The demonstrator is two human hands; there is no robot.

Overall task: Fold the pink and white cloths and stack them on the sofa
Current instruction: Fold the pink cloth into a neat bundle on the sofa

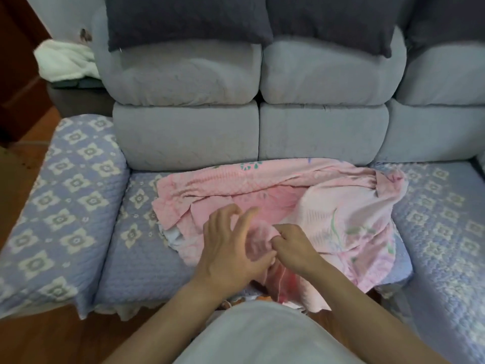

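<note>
A large pink cloth [288, 195] with a faint flower print lies rumpled across the middle seat of the sofa [136, 248]. A bit of white cloth [172, 236] peeks out under its left edge. My right hand [294, 246] pinches a fold of the pink cloth near its front middle, fingers curled round the fabric. Just to its left, my left hand [231, 245] has its fingers spread over the cloth, and the thumb touches the same fold.
The seat and left armrest [60, 206] wear a quilted lilac cover with white flowers. Grey back cushions [189, 132] and dark pillows [183, 19] stand behind. A white towel [63, 60] lies on a side table at far left. Wooden floor runs below the sofa front.
</note>
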